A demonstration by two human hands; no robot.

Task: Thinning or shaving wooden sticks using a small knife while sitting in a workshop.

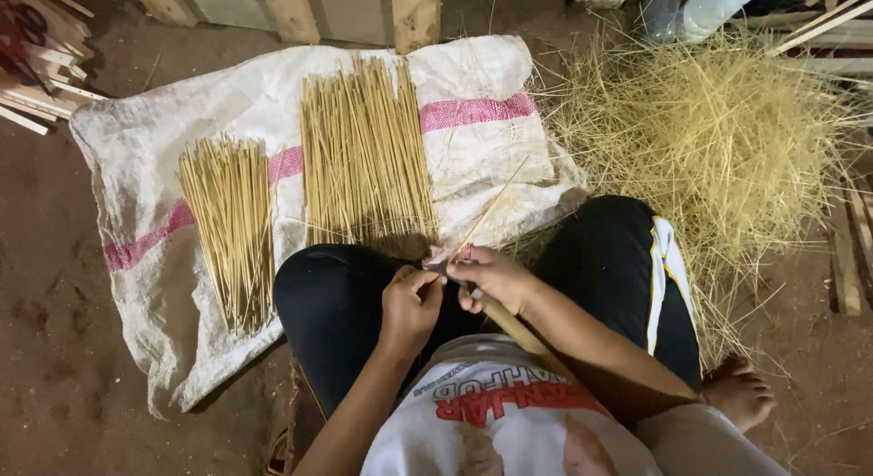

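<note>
Between both hands (455, 285), thin stick (491, 208) slants up and rightward, away from person.

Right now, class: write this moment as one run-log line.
left hand: pinching thin bamboo stick | right hand: gripping wooden-handled knife at stick | two stick bundles on woven sack | shavings pile right

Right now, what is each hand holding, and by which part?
The left hand pinches the near end of a thin bamboo stick. The right hand grips a knife by its wooden handle, at the blade end.
</note>
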